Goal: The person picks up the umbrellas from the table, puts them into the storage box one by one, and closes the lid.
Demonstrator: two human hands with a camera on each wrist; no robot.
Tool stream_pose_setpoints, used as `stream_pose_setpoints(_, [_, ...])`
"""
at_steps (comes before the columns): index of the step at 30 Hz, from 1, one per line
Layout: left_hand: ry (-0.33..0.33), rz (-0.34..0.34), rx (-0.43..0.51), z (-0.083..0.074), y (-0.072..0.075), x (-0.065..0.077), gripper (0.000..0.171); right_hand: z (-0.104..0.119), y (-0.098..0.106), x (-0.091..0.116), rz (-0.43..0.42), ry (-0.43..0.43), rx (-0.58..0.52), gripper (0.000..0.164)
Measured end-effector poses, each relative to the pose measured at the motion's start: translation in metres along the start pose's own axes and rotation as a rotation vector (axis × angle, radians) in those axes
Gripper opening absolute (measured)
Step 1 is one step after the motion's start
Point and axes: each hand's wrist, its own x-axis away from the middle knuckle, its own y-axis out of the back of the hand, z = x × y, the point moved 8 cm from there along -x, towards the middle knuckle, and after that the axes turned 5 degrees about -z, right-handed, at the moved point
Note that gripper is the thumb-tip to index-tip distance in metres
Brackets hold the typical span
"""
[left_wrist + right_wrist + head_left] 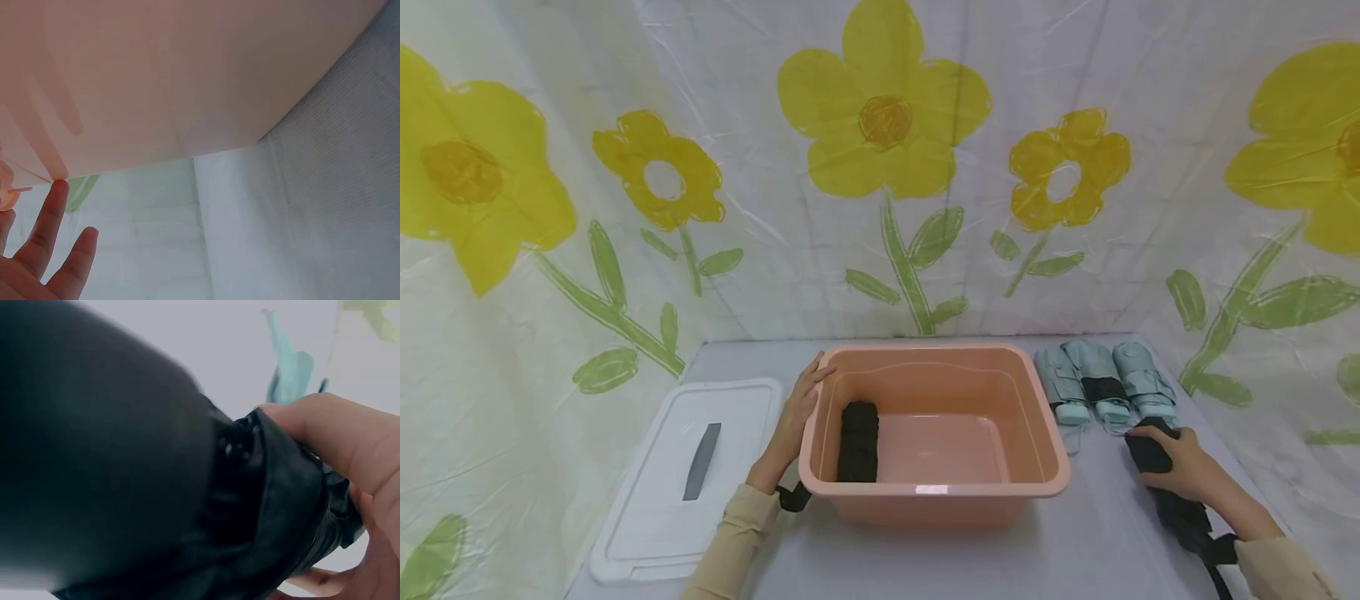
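Observation:
My left hand [793, 421] rests on the left rim of a pink plastic tub [932, 504], its fingers fairly straight. In the left wrist view, fingertips touch the tub's outer wall [156, 75]. A black folded umbrella [859, 442] lies inside the tub along its left side. To the right of the tub, my right hand [1187, 471] grips another black folded umbrella [1148, 454] between thumb and fingers. Its crinkled fabric [287, 494] fills much of the right wrist view, beside a blurred dark cylinder [94, 450]. More black material [1180, 517] shows below that hand; whether it is separate, I cannot tell.
Several light blue folded umbrellas [1093, 375] lie side by side at the back right, close to the tub. A white lid [647, 492] with a grey handle lies left of the tub. Behind the table [917, 567] hangs a flower-printed curtain [760, 100].

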Motion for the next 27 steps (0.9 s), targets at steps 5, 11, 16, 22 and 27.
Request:
stream_pose_setpoints(5, [0.024,0.019,0.018,-0.011,0.001,-0.001,0.041,0.017,0.009,-0.004,-0.036,0.034,-0.029,0.062])
stream_pose_setpoints(11, [0.029,0.031,0.012,-0.021,0.001,-0.002,0.041,0.042,0.02,-0.009,-0.071,0.093,-0.061,0.062])
stream_pose_setpoints(16, [0.024,0.014,0.004,-0.004,-0.001,0.0,0.041,0.06,0.027,-0.013,-0.081,0.132,-0.061,0.062])
stream_pose_setpoints(22, [0.012,0.007,0.02,0.0,-0.002,0.001,0.042,0.077,0.035,-0.017,-0.087,0.157,-0.063,0.063])
stream_pose_setpoints(27, [0.013,0.007,0.013,0.001,-0.001,0.002,0.042,0.092,0.041,-0.02,-0.094,0.206,-0.076,0.062])
